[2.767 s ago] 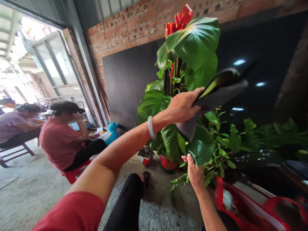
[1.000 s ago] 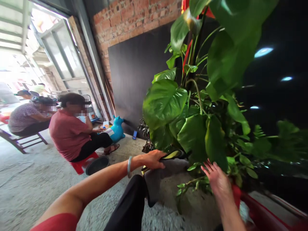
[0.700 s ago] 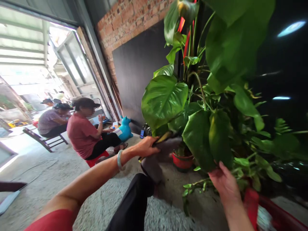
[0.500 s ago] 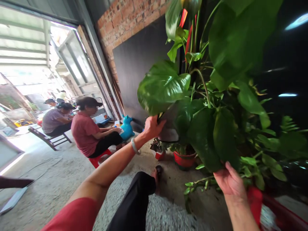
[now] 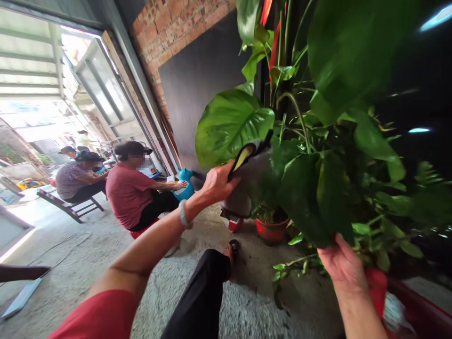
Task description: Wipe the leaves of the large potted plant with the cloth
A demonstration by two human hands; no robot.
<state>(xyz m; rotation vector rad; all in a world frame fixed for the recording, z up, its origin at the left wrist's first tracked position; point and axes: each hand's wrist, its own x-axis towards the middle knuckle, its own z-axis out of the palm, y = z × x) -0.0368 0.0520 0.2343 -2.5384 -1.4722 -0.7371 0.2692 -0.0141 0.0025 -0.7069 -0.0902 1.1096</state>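
Two hands: both on the tall potted plant (image 5: 300,155).
Left hand (image 5: 217,181): closed on a grey cloth (image 5: 247,183) with a yellow edge, pressed under the big left leaf (image 5: 229,125).
Right hand (image 5: 344,263): open palm cupping a lower near leaf (image 5: 332,197) from beneath.
Progress: apparently mid-wipe; many leaves probably remain.
Far left: seated people (image 5: 130,188).

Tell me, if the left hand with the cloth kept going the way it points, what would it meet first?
Probably the big heart-shaped leaf. The left hand points up and right, its grey cloth raised just under that leaf. Depth is unclear, so it might pass in front.
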